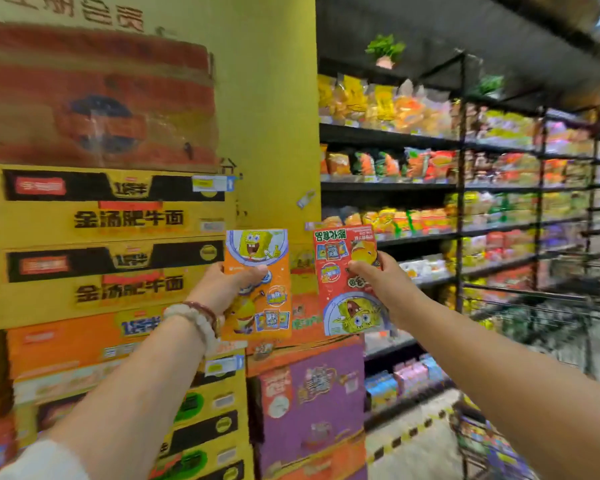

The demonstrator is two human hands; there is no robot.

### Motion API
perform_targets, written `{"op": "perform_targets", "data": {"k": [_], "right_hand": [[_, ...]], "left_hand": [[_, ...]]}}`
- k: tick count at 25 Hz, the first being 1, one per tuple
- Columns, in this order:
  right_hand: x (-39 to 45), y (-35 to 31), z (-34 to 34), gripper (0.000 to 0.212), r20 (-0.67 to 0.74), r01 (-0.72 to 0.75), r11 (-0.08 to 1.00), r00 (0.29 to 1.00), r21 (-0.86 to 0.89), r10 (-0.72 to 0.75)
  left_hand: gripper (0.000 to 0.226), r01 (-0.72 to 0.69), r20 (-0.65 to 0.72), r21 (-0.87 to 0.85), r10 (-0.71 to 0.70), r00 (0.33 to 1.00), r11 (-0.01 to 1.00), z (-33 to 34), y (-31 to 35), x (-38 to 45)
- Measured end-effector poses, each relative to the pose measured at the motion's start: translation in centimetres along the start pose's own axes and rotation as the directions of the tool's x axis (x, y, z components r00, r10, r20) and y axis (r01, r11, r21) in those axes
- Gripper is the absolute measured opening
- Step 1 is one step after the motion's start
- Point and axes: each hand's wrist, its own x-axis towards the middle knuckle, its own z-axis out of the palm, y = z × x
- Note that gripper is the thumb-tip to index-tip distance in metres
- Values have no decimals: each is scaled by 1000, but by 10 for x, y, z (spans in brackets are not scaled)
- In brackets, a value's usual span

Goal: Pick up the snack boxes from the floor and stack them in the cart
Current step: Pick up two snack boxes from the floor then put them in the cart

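My left hand (pixel 227 284) grips an orange snack box (pixel 262 296) with a yellow cartoon sponge at its top, held upright at chest height. My right hand (pixel 373 282) grips a red snack box (pixel 340 292) of the same series, turned upside down, so its cartoon sits at the bottom. The two boxes hang side by side with a narrow gap between them. Beaded bracelets circle my left wrist. A wire cart (pixel 492 448) shows at the lower right edge with colourful boxes inside it.
Stacked cartons fill the left: a red-striped one on top, yellow noodle cartons (pixel 111 209) below, orange and purple cartons (pixel 312 403) lower down. A yellow pillar (pixel 274 109) stands behind. Black shelves (pixel 465 188) of snack bags run along the right. Floor with striped tape (pixel 409 434) lies between.
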Motion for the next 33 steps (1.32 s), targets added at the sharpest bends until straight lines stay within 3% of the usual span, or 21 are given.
{"op": "perform_targets", "data": {"k": [2, 5, 9, 13, 16, 19, 25, 28, 31, 33], "right_hand": [[13, 6, -47, 43, -119, -5, 1000, 993, -31, 1], [26, 14, -103, 42, -275, -16, 999, 961, -31, 7], [38, 25, -169, 43, -445, -15, 999, 895, -39, -4], [39, 39, -232, 41, -570, -37, 997, 821, -61, -4], [46, 51, -281, 37, -652, -49, 995, 758, -87, -19], [62, 65, -331, 38, -683, -65, 993, 730, -97, -19], [113, 95, -413, 37, -696, -137, 983, 718, -118, 17], [143, 127, -448, 43, -702, -188, 979, 708, -83, 77], [177, 169, -479, 45, -703, -245, 968, 697, -49, 141], [198, 198, -498, 46, -719, -280, 959, 673, -33, 172]], "left_hand": [[78, -24, 107, -6, 25, 994, 1000, 55, -7, 33], [52, -84, 229, -55, 94, 969, 995, 129, -16, 80], [58, -70, 456, -85, 101, 884, 994, 219, -24, 131], [34, 28, 613, -136, 61, 788, 990, 307, -40, 153], [34, 66, 694, -149, 57, 718, 987, 375, -53, 164], [41, 110, 739, -176, 57, 672, 978, 440, -71, 183], [97, 191, 765, -147, -11, 644, 971, 542, -115, 235], [91, 231, 785, -111, -57, 617, 967, 583, -149, 258], [55, 284, 791, -82, -111, 602, 955, 623, -193, 287], [57, 337, 793, -41, -175, 583, 940, 649, -223, 308]]}}
